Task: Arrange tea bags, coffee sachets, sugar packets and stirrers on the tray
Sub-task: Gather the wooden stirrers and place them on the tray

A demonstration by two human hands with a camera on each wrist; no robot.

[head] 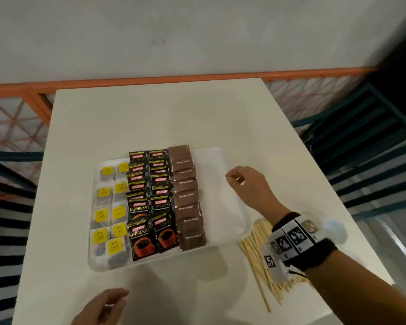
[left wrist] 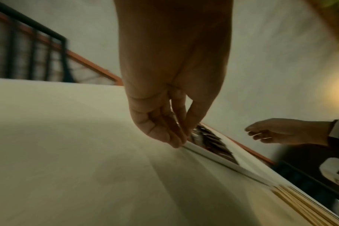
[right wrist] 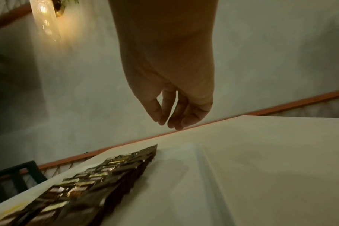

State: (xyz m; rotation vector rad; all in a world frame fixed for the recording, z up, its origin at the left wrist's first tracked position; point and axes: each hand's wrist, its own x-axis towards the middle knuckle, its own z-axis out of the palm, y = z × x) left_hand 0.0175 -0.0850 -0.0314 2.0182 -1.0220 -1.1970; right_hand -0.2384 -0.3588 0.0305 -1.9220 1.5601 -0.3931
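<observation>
Nearest, left hand (head: pixel 103 306) over bare desk (head: pixel 174 118), fingers (left wrist: pixel 170 137) loosely curled, holding nothing. White tray (head: pixel 223 158) mid-desk: tea bags (head: pixel 109 214) left, coffee sachets (head: pixel 148 202) centre, sugar packets (head: pixel 188 200) beside. Right hand (head: pixel 249 186) above tray's bare right part, fingers relaxed, holding nothing. Stirrers (head: pixel 260 261) on desk just right of tray.

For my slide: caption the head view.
Right hand hovers over tray; stirrers wait on table.
</observation>
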